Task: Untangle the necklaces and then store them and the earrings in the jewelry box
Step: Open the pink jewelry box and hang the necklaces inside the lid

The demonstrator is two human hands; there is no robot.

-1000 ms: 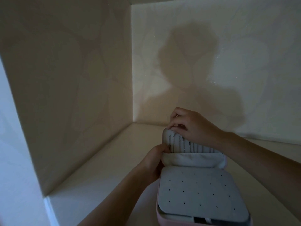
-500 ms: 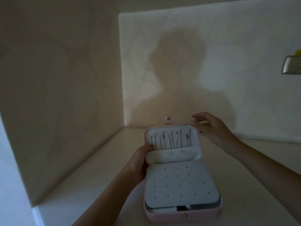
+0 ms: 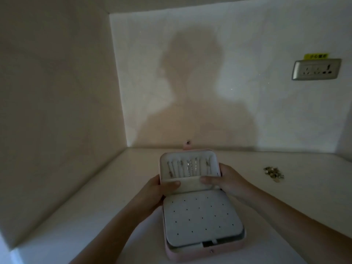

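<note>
Steadying the open jewelry box (image 3: pixel 205 254) on the bench (image 3: pixel 95 216), left hand (image 3: pixel 155 190) and right hand (image 3: pixel 229 182) each clamp a side of its upright lid (image 3: pixel 190 155), thumbs (image 3: pixel 172 184) on the pocket (image 3: pixel 190 185) below the hung necklaces (image 3: pixel 188 167) (earrings (image 3: pixel 274 173) lie well apart, right), so grip evenly, avoid tipping.

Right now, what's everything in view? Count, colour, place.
counter: 1, pale cream, against the walls
jewelry box: 1, pink, open, centre of the counter
necklaces: several, silvery, hanging inside the raised lid
earring panel: 1, pale grey, dotted holes, over the box base
snap tab: 1, pink, above the lid's top edge
earrings: small pile, metallic, on the counter right of the box
socket: 1, silver, on the wall upper right
label: 1, yellow, just above the socket
left grip: 1, bare hand, holds lid's left edge, thumb on pocket
right grip: 1, bare hand, holds lid's right edge, thumb on pocket
</note>
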